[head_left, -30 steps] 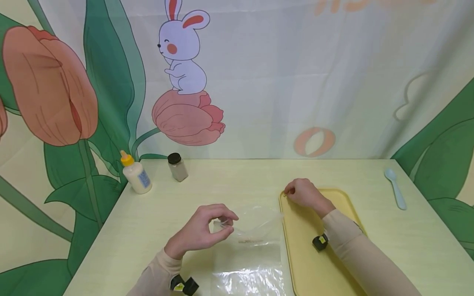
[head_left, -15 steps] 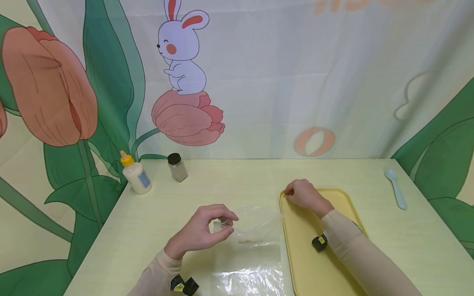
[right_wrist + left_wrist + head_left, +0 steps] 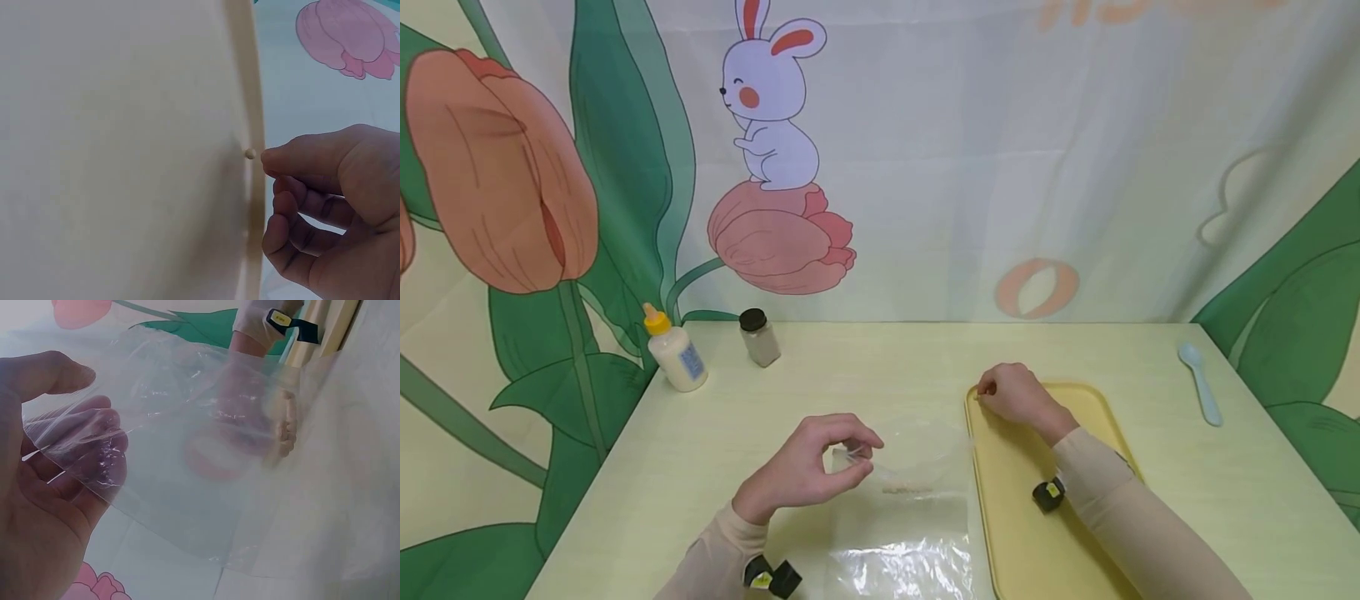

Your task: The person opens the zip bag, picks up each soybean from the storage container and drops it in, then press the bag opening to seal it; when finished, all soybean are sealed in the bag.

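Note:
In the head view my left hand [image 3: 812,461] holds the mouth of a clear plastic bag [image 3: 917,562] apart, its thumb and fingers spread in a curve. The left wrist view shows the film [image 3: 162,456] stretched over those fingers. Several tiny tan pieces [image 3: 906,490] lie in a row in or under the bag. My right hand [image 3: 1015,392] has curled fingers at the far left corner of the yellow tray [image 3: 1022,542]. A small round tan bead or bean [image 3: 250,154] sits at the tray's rim, just off the thumb tip; whether a hidden fingertip touches it is unclear.
A white bottle with a yellow nozzle [image 3: 679,358] and a black-capped jar [image 3: 760,337] stand at the back left of the pale table [image 3: 865,367]. At the right lies a light blue spoon [image 3: 1201,383]. A printed curtain [image 3: 925,167] hangs behind.

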The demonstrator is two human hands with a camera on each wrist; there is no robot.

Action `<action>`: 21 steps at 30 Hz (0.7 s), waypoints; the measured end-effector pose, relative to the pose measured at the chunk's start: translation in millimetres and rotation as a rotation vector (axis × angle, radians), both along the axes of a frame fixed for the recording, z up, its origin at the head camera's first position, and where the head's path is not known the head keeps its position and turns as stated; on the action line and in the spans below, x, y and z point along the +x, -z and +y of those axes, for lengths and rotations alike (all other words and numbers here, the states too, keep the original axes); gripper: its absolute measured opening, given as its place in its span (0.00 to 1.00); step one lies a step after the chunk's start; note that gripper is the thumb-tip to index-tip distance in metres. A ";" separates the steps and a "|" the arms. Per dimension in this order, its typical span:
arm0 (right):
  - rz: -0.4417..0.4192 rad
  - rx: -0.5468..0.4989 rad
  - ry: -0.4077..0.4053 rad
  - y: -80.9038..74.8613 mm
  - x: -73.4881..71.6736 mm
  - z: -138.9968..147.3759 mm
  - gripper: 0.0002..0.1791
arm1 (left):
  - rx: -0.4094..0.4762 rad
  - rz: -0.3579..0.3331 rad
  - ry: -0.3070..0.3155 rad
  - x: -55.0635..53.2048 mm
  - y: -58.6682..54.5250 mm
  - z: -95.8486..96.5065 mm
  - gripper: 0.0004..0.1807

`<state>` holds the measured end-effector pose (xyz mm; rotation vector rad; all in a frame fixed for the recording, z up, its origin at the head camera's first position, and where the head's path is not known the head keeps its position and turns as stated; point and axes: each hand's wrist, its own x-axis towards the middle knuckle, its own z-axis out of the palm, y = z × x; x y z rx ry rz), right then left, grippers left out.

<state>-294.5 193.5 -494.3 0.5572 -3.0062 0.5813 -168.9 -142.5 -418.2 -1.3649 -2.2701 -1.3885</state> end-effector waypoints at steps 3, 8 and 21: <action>0.011 -0.025 -0.010 -4.8 3.2 0.2 0.04 | 0.001 -0.004 0.012 0.5 -0.8 0.4 0.12; 0.015 -0.050 -0.013 -12.1 8.6 0.4 0.06 | 0.003 0.016 0.005 -3.9 6.7 0.5 0.13; 0.073 -0.124 -0.042 -36.9 33.7 -7.4 0.04 | -0.003 0.012 -0.015 -14.8 25.0 -2.8 0.12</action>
